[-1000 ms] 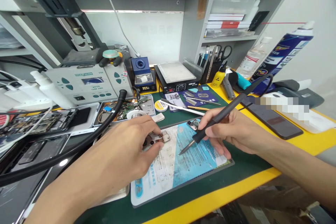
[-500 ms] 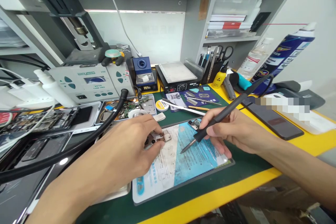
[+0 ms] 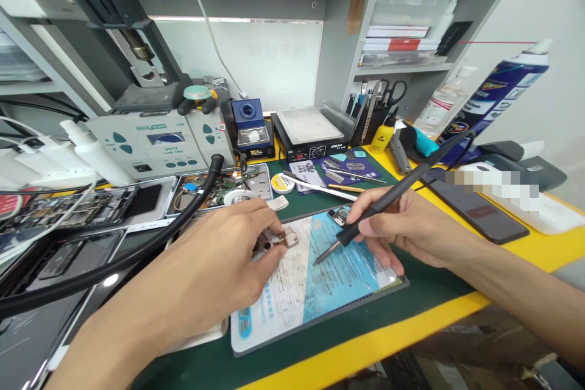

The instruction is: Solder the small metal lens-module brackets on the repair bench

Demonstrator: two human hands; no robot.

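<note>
My right hand [image 3: 388,219] grips a black soldering iron [image 3: 354,230]. Its metal tip points down and left, close over the blue half of a stained, printed pad [image 3: 283,304]; I cannot tell whether it touches. On the pad's white half, my left hand [image 3: 242,250] has thumb and fingertips closed around a small phone camera module [image 3: 290,237] with a pale square end, partly hidden under the fingers. Just beyond the iron's handle, partly covered by my right hand, lies another small dark part with a round face [image 3: 339,215].
An opened phone with a circuit board [image 3: 219,186] and a thick black hose [image 3: 192,201] lie left. Behind stand a grey rework station [image 3: 159,140], an iron stand [image 3: 251,128] and a heating plate [image 3: 311,128]. A dark phone [image 3: 475,204] and a spray can [image 3: 498,91] are right.
</note>
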